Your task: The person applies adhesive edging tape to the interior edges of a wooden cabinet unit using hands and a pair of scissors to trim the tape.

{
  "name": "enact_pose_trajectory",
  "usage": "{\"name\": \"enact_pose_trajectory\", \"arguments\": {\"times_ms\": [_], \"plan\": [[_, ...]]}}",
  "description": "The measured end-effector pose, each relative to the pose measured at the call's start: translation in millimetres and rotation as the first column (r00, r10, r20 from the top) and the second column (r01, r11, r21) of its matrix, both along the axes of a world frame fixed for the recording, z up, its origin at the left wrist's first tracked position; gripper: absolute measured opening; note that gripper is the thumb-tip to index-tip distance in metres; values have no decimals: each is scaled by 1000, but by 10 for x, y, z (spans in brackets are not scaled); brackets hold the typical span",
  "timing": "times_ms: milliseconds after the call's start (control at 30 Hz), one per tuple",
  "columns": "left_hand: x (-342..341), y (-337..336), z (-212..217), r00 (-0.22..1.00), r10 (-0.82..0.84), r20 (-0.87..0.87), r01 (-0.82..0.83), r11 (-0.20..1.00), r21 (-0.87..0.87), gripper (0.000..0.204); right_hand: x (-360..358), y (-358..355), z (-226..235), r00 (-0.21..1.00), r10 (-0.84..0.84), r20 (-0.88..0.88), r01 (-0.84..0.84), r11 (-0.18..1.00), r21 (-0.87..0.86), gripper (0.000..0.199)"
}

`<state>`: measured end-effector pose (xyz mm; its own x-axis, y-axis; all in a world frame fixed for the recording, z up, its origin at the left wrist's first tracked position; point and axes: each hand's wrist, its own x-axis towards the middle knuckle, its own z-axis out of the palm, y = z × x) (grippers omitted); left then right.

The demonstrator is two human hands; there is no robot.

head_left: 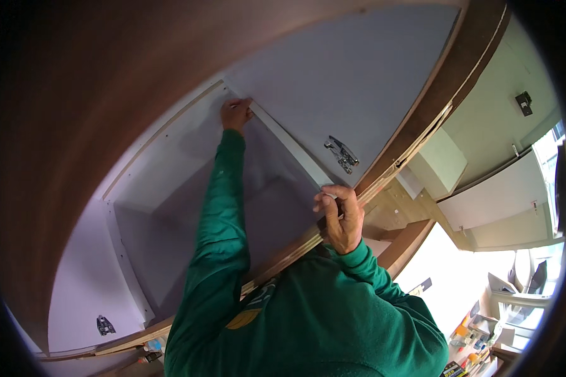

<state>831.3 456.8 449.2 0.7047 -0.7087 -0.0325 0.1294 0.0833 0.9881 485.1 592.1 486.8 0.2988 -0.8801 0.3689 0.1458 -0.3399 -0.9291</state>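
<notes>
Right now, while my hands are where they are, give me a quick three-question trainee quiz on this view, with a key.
1. The right hand is at which part of the white strip? A, the far end; B, the middle; C, the end nearer the body.
2. True or false: the left hand reaches inside the cabinet.
3. Fill in: on the panel beside the strip sits a silver-coloured metal ____.

Key: 1. C. 2. True. 3. Hinge.
</notes>
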Motion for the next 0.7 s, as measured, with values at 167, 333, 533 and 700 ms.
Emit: {"name": "enact_pose_trajectory", "arguments": {"times_ms": [167,333,533,700], "plan": [[-29,115,23,999,-34,-39,37,997,63,26,-13,-55,-25,993,-54,-105,32,979,-199,15],[-7,44,16,999,-45,-3,45,997,69,22,21,-85,-75,993,-100,-57,93,989,-111,16],[-297,277,167,980,-160,122,146,982,119,22,-13,-75,-94,985,-152,-81,138,977,-160,16],[-492,440,176,976,-204,79,193,972,132,25,-76,-37,-45,971,-169,-170,151,982,-116,20]]}}
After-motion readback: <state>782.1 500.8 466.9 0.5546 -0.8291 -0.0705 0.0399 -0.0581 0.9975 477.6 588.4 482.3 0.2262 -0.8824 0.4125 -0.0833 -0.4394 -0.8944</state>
